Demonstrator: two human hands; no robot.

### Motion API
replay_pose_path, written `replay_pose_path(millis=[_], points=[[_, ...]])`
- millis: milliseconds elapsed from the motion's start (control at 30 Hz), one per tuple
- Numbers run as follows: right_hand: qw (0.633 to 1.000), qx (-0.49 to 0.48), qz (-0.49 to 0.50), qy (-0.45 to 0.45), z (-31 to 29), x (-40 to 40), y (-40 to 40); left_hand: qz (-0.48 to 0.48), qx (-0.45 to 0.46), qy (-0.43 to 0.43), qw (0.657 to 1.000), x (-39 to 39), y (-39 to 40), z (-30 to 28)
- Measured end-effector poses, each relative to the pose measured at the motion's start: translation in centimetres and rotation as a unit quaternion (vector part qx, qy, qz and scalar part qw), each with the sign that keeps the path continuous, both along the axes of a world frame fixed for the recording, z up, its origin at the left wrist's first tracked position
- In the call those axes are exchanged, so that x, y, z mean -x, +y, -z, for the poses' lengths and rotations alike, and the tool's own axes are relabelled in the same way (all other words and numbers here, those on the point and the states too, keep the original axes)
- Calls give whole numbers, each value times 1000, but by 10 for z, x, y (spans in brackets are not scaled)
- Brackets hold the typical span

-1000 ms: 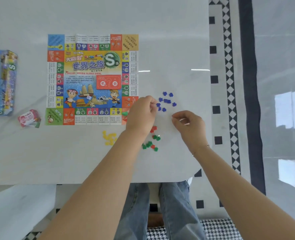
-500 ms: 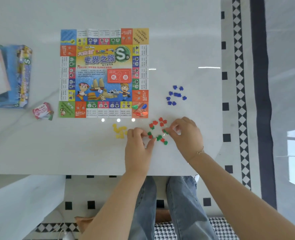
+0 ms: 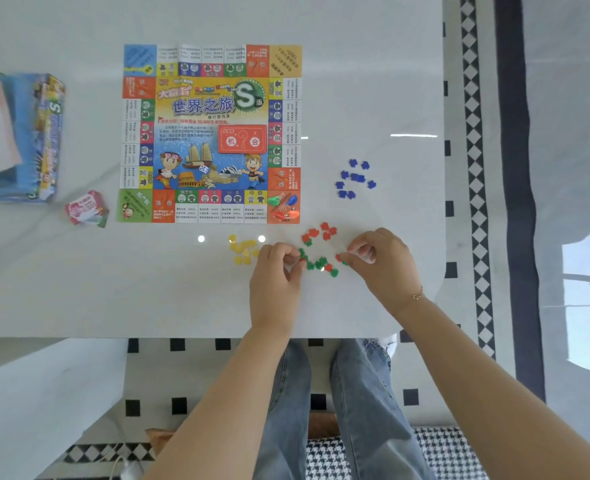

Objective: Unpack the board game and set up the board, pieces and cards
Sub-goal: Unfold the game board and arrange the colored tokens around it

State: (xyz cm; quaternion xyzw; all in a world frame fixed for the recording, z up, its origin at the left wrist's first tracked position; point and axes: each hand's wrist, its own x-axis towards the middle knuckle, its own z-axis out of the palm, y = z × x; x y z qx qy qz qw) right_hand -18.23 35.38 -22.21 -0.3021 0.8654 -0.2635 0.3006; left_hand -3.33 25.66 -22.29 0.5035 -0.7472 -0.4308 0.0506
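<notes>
the game board [image 3: 212, 133] lay unfolded and flat on the white counter [image 3: 373, 81], with a red card stack [image 3: 242, 139] on its centre and a few coloured pawns [image 3: 283, 206] on its near right corner square. just below that corner, a mixed scatter of red and green pieces [image 3: 319, 249] sat on the counter. the left hand [image 3: 278, 275] rested at the left edge of the scatter, its grip pinching a small green piece between thumb and forefinger. the right hand [image 3: 381, 259] rested at the right edge, fingers curled, its grip pinching a piece where red and green showed at the fingertips; which colour it held could not be told. a small yellow pile [image 3: 243, 251] lay just left of the left hand, and a blue cluster [image 3: 355, 178] sat apart, right of the board. the open blue game box [image 3: 26, 140] stood at the far left, with a small pink card packet [image 3: 87, 207] near it.
</notes>
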Motion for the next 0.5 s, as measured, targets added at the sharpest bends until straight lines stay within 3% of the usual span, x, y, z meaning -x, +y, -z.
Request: replay_pose_path(millis=[133, 400, 500], points=[[1000, 6, -20, 11, 2, -4, 7, 35, 33, -4, 999, -11, 4, 2], [998, 12, -62, -1, 3, -5, 21, 24, 7, 45, 999, 6, -3, -7], [999, 33, -29, -8, 1, -5, 16, 33, 12, 47, 998, 20, -12, -9]])
